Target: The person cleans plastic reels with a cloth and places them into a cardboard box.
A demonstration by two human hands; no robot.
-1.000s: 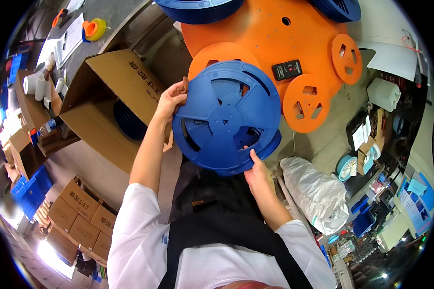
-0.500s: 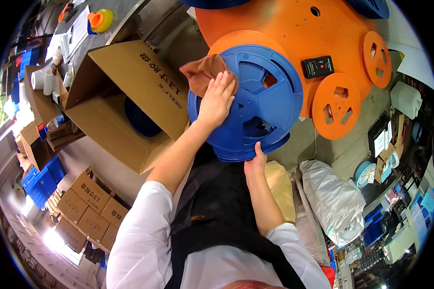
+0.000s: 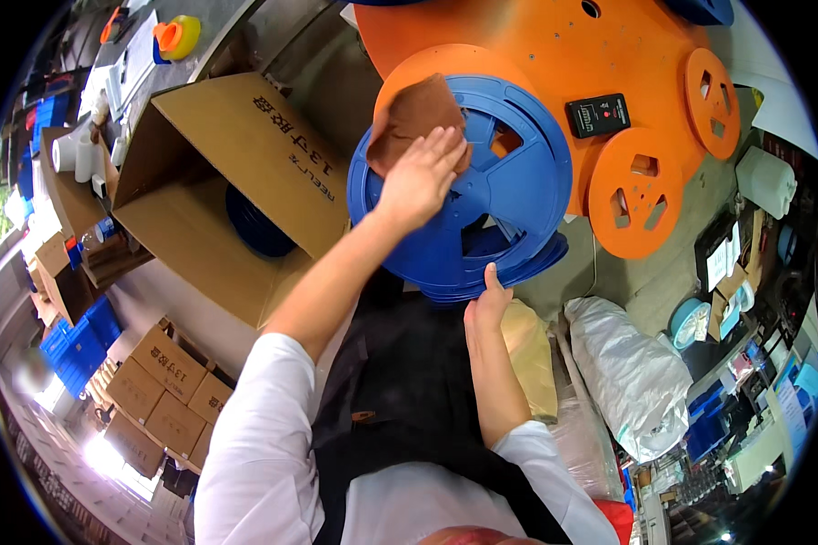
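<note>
A blue plastic reel [image 3: 519, 186] with cut-out windows lies on top of other blue reels, whose rims [image 3: 543, 259] fan out below it on the near right. My left hand [image 3: 420, 177] presses a brown cloth [image 3: 415, 118] onto the reel's upper left face, fingers together over the cloth. At the near rim, my right hand [image 3: 489, 307] grips the stacked reels, thumb on top; its other fingers are mostly hidden. Part of an orange disc [image 3: 454, 60] shows beyond the far side of the stack.
An orange round table [image 3: 518, 41] carries a black handheld device [image 3: 598, 115], with orange discs [image 3: 636, 193] at its edge. An open cardboard box [image 3: 200, 218] on the left holds blue reels [image 3: 256, 225]. A silver wrapped bag [image 3: 623, 377] stands at right, stacked cartons [image 3: 168, 381] at lower left.
My left hand has slid slightly right across the reel, and the cloth stands higher and more spread out. The lower reels' rims show further out on the right.
</note>
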